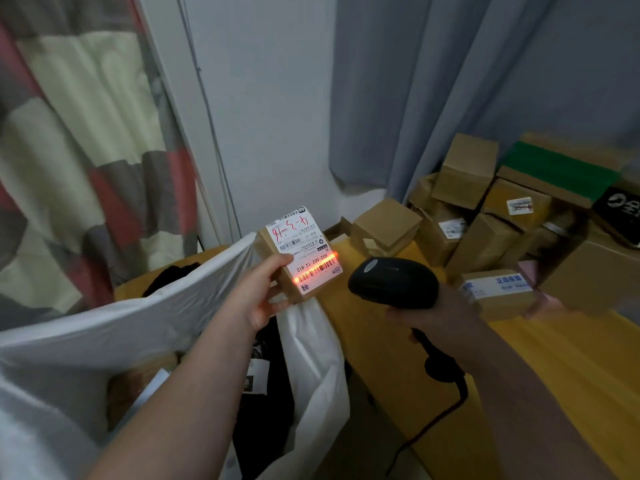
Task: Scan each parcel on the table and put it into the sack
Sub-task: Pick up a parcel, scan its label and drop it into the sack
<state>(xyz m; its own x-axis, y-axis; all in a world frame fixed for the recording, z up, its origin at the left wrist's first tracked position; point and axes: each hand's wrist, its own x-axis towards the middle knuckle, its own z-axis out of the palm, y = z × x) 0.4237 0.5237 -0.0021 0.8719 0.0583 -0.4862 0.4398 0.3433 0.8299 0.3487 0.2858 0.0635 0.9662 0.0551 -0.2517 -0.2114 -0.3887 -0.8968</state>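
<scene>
Down at the lower left, a white sack (pixel 86 327) gapes open against the table's (pixel 554 368) edge, with dark items (pixel 263 410) lying inside it. Across the yellow table, brown cardboard parcels (pixel 485 230) are heaped against the grey curtain (pixel 450 81) at the far right. Above the sack's mouth, the left hand (pixel 263 299) holds a small brown parcel (pixel 273 249), thumb on its white label (pixel 294 233) and fingers curled round its underside. Just right of it, the right hand's (pixel 436 317) fingers wrap the handle of a black scanner (pixel 394 278), its cable (pixel 433 424) trailing down. A red scan line (pixel 315 269) glows across the label.
</scene>
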